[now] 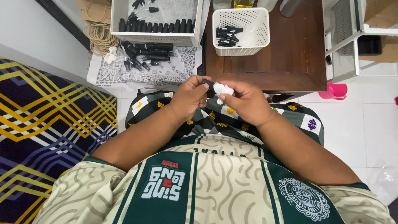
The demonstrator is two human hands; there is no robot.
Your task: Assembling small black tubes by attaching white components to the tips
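My left hand (pixel 188 97) pinches a small black bottle (pixel 208 84) over my lap, just in front of the low wooden table (pixel 290 58). Pressed against that bottle is a white wad of cloth or tissue (pixel 222 89), which my right hand (pixel 245 101) grips. The two hands meet at the fingertips. Most of the bottle is hidden by my fingers. A green and white checked cloth (pixel 215 118) covers my legs below them.
A white perforated basket (pixel 240 31) with several black parts stands on the table. To its left, a white tray (pixel 155 23) holds a row of black bottles, and more lie loose on a patterned cloth (pixel 145 62). A striped rug (pixel 49 116) lies left; a pink object (pixel 333 90) right.
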